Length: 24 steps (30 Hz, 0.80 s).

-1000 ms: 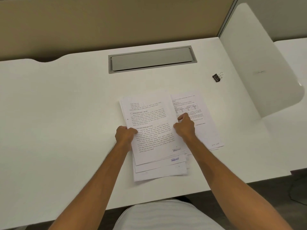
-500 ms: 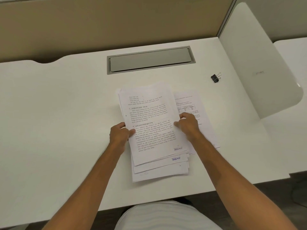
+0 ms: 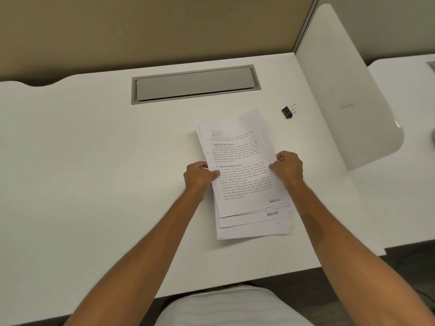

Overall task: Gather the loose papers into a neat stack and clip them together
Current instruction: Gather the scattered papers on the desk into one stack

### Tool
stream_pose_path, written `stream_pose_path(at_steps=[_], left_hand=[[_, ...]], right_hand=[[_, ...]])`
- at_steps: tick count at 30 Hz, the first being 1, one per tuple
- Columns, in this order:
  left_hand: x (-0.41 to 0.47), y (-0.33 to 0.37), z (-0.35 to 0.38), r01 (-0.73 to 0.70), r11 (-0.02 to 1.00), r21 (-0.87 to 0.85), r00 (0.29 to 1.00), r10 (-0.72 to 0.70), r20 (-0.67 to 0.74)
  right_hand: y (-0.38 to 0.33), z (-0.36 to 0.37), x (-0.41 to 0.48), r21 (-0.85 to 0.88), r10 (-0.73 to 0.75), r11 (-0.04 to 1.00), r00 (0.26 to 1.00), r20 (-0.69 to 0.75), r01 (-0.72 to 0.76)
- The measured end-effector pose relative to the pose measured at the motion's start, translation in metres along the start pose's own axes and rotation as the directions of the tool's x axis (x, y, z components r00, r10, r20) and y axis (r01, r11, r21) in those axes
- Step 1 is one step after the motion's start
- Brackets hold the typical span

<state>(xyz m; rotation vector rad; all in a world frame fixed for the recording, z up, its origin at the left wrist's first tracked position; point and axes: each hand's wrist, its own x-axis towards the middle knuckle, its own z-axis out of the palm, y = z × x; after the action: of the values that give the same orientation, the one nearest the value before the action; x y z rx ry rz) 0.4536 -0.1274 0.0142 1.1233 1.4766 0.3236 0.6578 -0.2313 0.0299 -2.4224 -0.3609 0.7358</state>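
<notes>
Papers: we see 1 uneven stack lying on the white counter, near edges fanned out.
Left hand: we grip the stack's left edge, thumb on top.
Right hand: we grip the right edge, fingers curled round it.
Binder clip: black, on the counter at 1 o'clock from the papers, well apart.
Grey hatch: at 11 o'clock, set into the counter.
</notes>
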Motion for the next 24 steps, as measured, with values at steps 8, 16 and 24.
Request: stream_pose_path(at_steps=[8, 16, 24], left_hand=[[-0.010, 0.001, 0.024, -0.002, 0.981, 0.193, 0.980, 0.040, -0.196], [-0.006, 0.004, 0.023, 0.073, 0.992, 0.106, 0.968, -0.045, -0.248], [0.007, 0.006, 0.014, 0.216, 0.974, -0.065, 0.963, -0.223, -0.149]], right_hand=[[0.003, 0.003, 0.008, -0.133, 0.012, 0.991, 1.000, -0.011, -0.014], [0.006, 0.007, 0.016, -0.042, 0.016, 0.999, 0.998, 0.068, -0.013], [0.003, 0.005, 0.031, -0.053, 0.082, 0.996, 0.982, 0.171, -0.074]])
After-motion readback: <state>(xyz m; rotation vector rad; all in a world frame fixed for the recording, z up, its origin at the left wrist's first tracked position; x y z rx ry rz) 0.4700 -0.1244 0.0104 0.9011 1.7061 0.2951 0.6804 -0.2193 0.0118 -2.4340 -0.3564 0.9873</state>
